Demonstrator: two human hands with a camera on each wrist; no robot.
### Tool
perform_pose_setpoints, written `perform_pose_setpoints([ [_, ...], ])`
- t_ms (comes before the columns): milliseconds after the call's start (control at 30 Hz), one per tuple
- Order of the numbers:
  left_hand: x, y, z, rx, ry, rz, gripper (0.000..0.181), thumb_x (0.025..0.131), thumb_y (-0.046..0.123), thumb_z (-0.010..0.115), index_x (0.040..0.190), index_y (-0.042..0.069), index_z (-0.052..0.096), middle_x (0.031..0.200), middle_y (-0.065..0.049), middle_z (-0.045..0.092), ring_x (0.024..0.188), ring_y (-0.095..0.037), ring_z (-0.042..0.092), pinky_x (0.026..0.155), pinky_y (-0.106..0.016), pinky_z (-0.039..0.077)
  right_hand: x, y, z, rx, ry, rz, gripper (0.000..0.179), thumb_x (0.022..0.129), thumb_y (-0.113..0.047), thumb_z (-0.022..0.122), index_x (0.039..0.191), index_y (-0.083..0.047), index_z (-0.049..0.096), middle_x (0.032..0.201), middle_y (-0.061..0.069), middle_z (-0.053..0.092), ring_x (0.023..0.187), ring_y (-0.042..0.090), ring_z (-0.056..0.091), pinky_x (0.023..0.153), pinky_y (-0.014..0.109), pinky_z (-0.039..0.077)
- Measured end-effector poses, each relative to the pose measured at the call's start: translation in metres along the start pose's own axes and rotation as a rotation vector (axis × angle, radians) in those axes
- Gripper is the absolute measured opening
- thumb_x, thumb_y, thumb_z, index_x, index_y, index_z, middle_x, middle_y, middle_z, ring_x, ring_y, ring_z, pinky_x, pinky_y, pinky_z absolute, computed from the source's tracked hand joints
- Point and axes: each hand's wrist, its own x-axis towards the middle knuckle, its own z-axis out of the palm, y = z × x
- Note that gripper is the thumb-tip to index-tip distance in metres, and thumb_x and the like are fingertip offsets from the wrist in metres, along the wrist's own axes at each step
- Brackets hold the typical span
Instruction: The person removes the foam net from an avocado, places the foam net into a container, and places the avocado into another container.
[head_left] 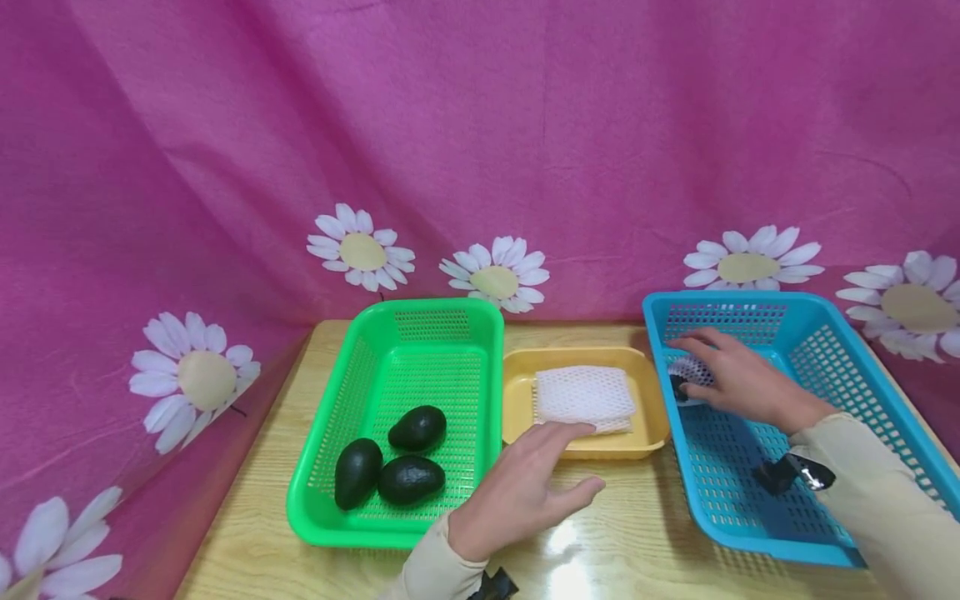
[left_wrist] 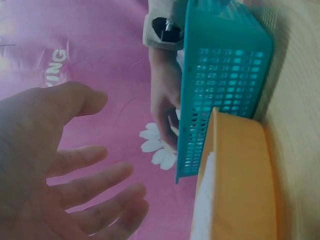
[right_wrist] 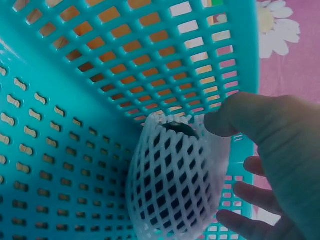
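Note:
In the head view, my right hand point(head_left: 738, 375) reaches into the blue basket point(head_left: 757, 533) over an avocado in a white foam net point(head_left: 690, 379). The right wrist view shows the netted avocado point(right_wrist: 172, 185) against the basket wall, its dark skin showing at the net's opening. My thumb point(right_wrist: 227, 117) is right at the net's upper edge; the other fingers are spread apart beside it. My left hand point(head_left: 517, 487) hovers, fingers loosely extended and holding nothing, at the near side of the yellow tray point(head_left: 513, 417). White foam nets point(head_left: 585, 396) lie stacked in that tray.
A green basket point(head_left: 300, 500) stands at the left with three bare avocados point(head_left: 411, 481) in its near part. The yellow tray sits between both baskets on the wooden table point(head_left: 247, 525). A pink flowered cloth point(head_left: 525, 125) hangs behind.

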Motion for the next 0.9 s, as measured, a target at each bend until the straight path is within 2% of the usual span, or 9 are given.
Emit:
perform_pose_setpoints([
  [200,0.002,0.002,0.005,0.018,0.002,0.027,0.051,0.097,0.045,0.068,0.141,0.020,0.060,0.136,0.006,0.068,0.128,-0.012,0.063,0.106,-0.028,0.053,0.009,0.005,0.006,0.000,-0.056,0.008,0.080,0.077,-0.023,0.090,0.146,-0.006,0.054,0.146,0.025,0.052,0.132,0.050,0.048,0.103,0.068,0.047],
  [400,0.007,0.007,0.014,0.019,0.003,0.083,0.048,0.098,0.043,0.068,0.137,0.018,0.062,0.134,0.005,0.069,0.126,-0.011,0.064,0.106,-0.025,0.052,0.014,0.015,0.011,-0.020,-0.073,0.007,0.089,0.068,-0.025,0.095,0.145,-0.007,0.055,0.146,0.024,0.053,0.131,0.052,0.049,0.102,0.070,0.046],
  [633,0.011,0.012,0.027,0.042,-0.002,0.091,0.046,0.098,0.044,0.068,0.136,0.019,0.062,0.132,0.007,0.069,0.126,-0.010,0.064,0.105,-0.024,0.052,0.014,0.021,0.020,-0.048,-0.124,-0.009,0.099,0.060,-0.030,0.099,0.145,-0.004,0.055,0.145,0.026,0.055,0.130,0.054,0.051,0.101,0.071,0.046],
  [733,0.012,0.014,0.032,0.062,-0.011,0.091,0.045,0.098,0.044,0.068,0.135,0.020,0.062,0.131,0.008,0.070,0.125,-0.009,0.064,0.104,-0.023,0.051,0.012,0.023,0.024,-0.075,-0.155,-0.011,0.099,0.060,-0.026,0.100,0.145,-0.004,0.054,0.144,0.027,0.056,0.129,0.054,0.052,0.101,0.071,0.047],
  [900,0.013,0.015,0.036,0.078,-0.042,0.080,0.045,0.099,0.046,0.065,0.136,0.022,0.061,0.132,0.009,0.068,0.126,-0.007,0.063,0.104,-0.023,0.051,0.011,0.024,0.029,-0.061,-0.183,0.015,0.094,0.063,-0.010,0.097,0.146,-0.005,0.052,0.144,0.027,0.055,0.129,0.053,0.051,0.103,0.071,0.046],
])
